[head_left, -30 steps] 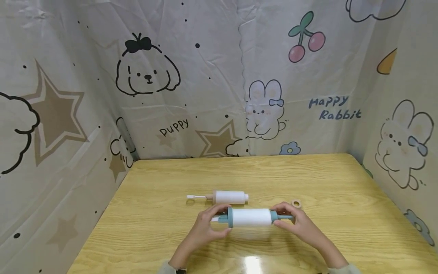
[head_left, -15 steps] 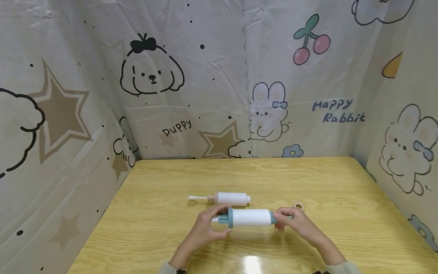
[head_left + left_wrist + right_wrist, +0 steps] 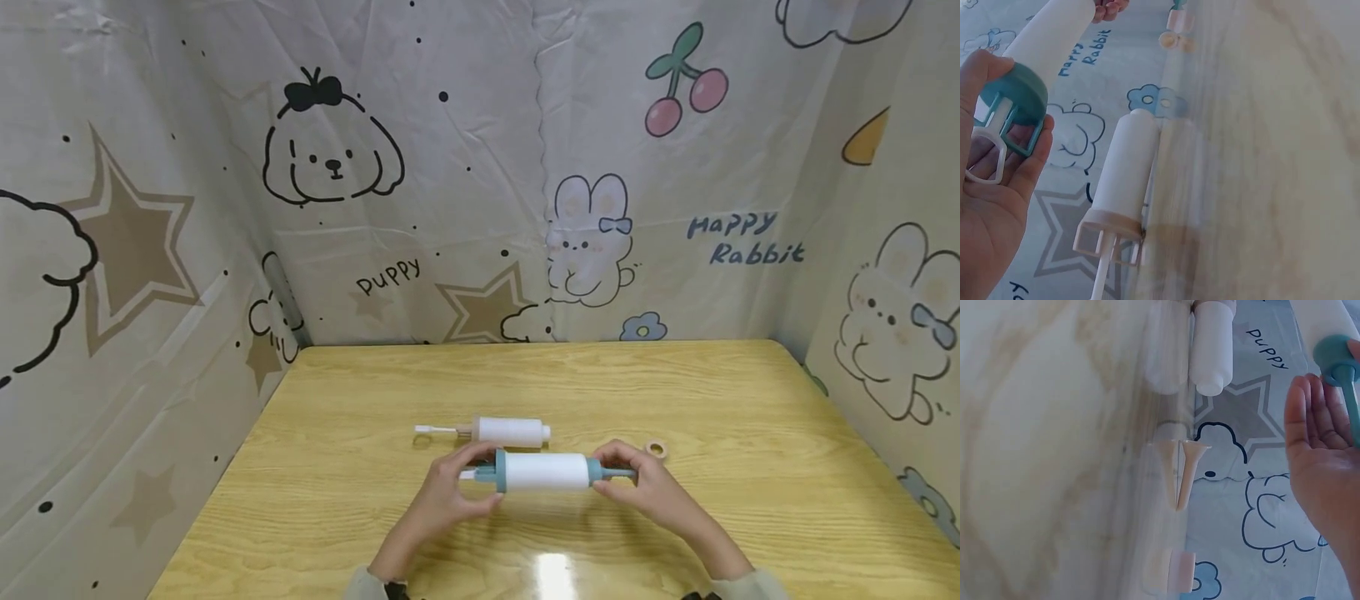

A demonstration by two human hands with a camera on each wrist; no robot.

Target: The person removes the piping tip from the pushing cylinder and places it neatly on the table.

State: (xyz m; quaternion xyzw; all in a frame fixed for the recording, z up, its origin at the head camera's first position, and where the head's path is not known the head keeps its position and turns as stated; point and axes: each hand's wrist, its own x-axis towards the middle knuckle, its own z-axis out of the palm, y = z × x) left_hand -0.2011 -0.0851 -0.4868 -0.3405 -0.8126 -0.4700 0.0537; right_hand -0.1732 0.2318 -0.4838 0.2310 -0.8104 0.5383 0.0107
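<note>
A large teal-and-white syringe (image 3: pixel 546 472) lies level across the front of the table, between both hands. My left hand (image 3: pixel 447 492) grips its teal flanged end, thumb below and fingers above; the left wrist view shows the flange (image 3: pixel 1025 94) and the white ring handle (image 3: pixel 988 159) over the palm. At the other end, my right hand (image 3: pixel 647 481) pinches the teal collar by the nozzle (image 3: pixel 1336 355), with the thin tube pointing right past the palm. Just behind lies a second syringe (image 3: pixel 510 431), white with a beige flange and a white plunger rod.
Behind the right hand sits a small pinkish ring (image 3: pixel 656 450) on the wooden table (image 3: pixel 360 383). The right wrist view also shows a peach cone-shaped nozzle (image 3: pixel 1190 472). A patterned cloth (image 3: pixel 480 167) surrounds the table at the back and sides.
My right hand's fingers rolled over the collar half a second ago, thumb on top, and now pinch it again with the thumb below. The left hand's grip stays the same.
</note>
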